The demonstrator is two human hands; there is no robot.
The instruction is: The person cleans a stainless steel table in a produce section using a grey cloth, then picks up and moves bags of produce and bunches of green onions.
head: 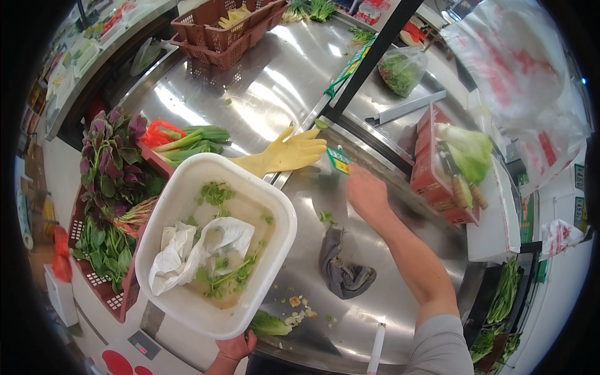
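My left hand (236, 346) grips the near rim of a white plastic tub (287, 220), which is tilted and holds murky water, leafy green scraps (234, 276) and crumpled white paper or cloth (201, 255). With my right hand (368, 192) I hold the edge of a small green and yellow printed card (338, 161) over the steel table (300, 187). A yellow rubber glove (290, 152) lies just beyond the tub. Nearer to me, a wadded grey cloth (344, 272) rests on the steel beside lettuce leaves (268, 324) and small vegetable scraps (302, 311).
Red plastic crates stand at the left (126, 300), far side (225, 51) and right (424, 168); the left one holds purple and green leafy vegetables (110, 164). Green onions (197, 140) lie behind the tub. A black post (370, 61) rises at the table divider. Plastic bags (511, 61) hang right.
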